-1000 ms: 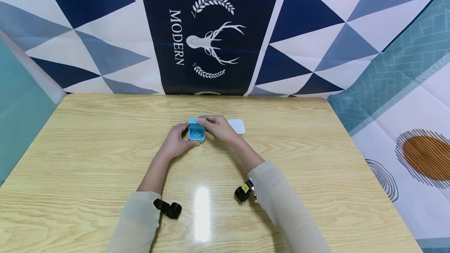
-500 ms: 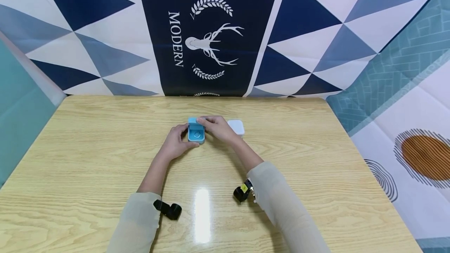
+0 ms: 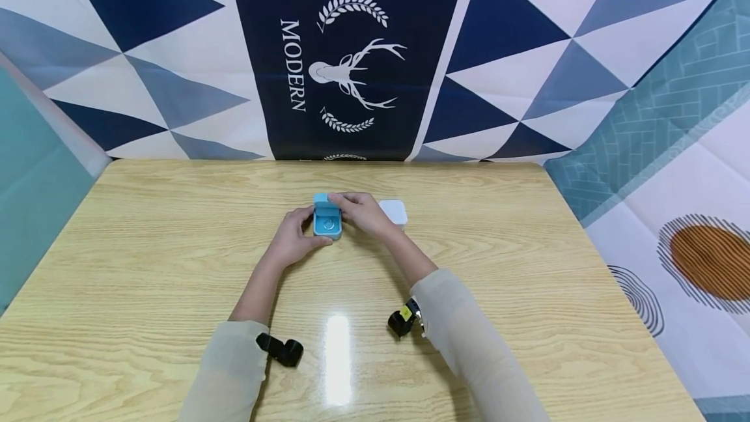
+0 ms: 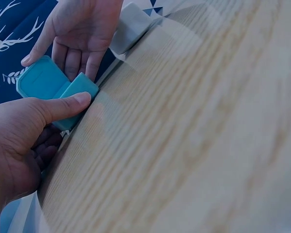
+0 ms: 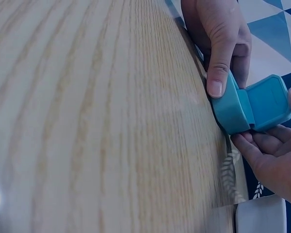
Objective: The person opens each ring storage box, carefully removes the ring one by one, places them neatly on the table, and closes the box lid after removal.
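Note:
A small turquoise ring box (image 3: pixel 327 234) stands on the table with its lid (image 3: pixel 325 200) raised. Inside its base sits a silver-coloured ring (image 3: pixel 329 223). My left hand (image 3: pixel 293 236) grips the base from the left, thumb across the front wall, as the left wrist view also shows. At the lid's right edge is my right hand (image 3: pixel 364 213); its thumb presses on the lid's edge and its other fingers curl behind the box (image 5: pixel 231 111). The ring is hidden in both wrist views.
A white rounded box (image 3: pixel 394 211) lies just right of my right hand, partly behind it. The wooden table (image 3: pixel 498 292) ends at a patterned backdrop (image 3: pixel 346 83) behind the hands. A black camera hangs from each wrist.
The ring box's lid has tilted up slightly, showing more of its inner side. Both hands keep their places on the box, and the head view has shifted a little.

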The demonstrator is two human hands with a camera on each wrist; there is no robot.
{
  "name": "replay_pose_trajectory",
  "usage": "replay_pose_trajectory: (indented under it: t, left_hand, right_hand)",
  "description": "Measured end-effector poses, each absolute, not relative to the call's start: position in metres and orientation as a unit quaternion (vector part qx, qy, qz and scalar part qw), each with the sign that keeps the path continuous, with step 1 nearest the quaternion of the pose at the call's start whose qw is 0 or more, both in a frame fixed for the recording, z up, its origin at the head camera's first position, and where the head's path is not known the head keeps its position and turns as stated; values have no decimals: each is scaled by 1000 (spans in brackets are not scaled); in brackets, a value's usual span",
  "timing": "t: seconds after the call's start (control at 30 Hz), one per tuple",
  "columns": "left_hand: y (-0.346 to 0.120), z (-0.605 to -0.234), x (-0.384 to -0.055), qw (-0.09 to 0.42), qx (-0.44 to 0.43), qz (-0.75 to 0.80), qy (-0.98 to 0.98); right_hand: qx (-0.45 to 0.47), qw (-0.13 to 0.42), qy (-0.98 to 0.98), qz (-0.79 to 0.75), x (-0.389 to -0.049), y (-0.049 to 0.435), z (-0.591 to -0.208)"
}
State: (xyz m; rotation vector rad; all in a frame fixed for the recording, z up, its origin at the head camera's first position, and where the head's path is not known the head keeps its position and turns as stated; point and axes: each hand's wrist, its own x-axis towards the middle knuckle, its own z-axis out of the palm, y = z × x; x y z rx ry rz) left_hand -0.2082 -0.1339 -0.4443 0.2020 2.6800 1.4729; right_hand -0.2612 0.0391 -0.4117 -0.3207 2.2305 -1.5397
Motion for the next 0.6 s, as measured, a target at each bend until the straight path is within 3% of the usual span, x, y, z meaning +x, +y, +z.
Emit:
replay_pose_trajectory:
  t: [0.3,0.6]
  left_hand:
    - [-133,-446,-209,38,68,484,872]
    - [-133,-448,-210,36,67,485,871]
  right_hand:
    - [-94,227,784,-570,-262,39,-410]
    - [-80,216,792,-565,-263,38,-411]
